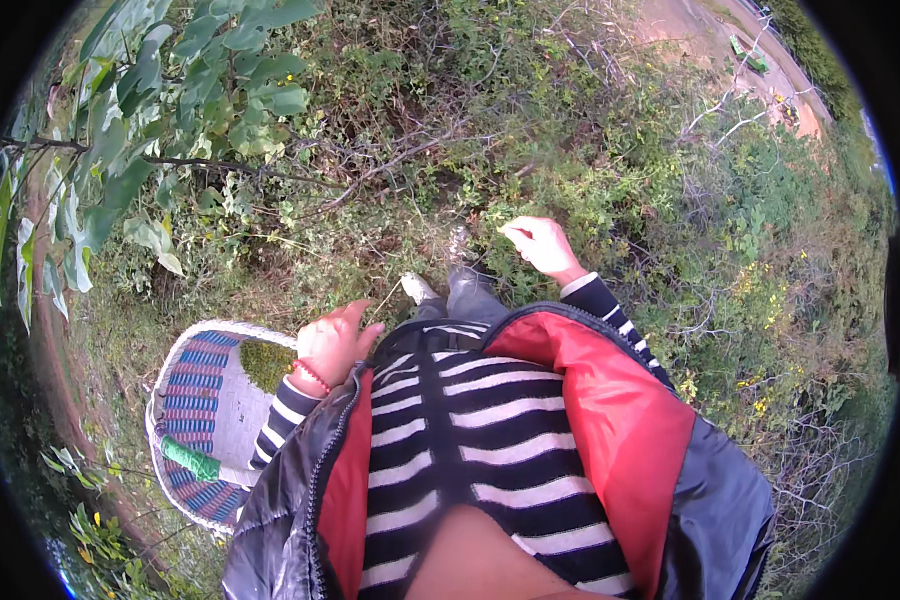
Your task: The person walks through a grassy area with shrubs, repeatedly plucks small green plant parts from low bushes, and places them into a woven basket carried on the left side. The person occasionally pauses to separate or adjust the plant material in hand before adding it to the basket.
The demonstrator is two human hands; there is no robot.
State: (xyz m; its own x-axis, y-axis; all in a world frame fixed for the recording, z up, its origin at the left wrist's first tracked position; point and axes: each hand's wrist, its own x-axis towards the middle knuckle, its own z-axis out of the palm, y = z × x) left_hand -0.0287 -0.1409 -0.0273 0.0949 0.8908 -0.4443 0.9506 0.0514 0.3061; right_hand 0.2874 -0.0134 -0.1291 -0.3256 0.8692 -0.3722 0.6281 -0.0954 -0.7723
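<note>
My left hand (337, 341), with a red beaded bracelet at its wrist, is raised beside the rim of a woven basket (195, 382); its fingers are apart and nothing shows in them. The basket has blue and red bands and a green wrapping on its handle (191, 459). Small green plant matter (266, 365) lies inside it, partly hidden by my forearm. My right hand (540, 244) reaches out over low green plants, thumb and fingertips drawn together; whether they pinch something small cannot be seen.
A leafy branch (217, 166) hangs at the upper left. Bare, pale twigs (735, 105) stand at the upper right, and more (802, 480) at the lower right. Dense weeds surround my shoes (418, 288). A dirt track (787, 45) runs along the far upper right.
</note>
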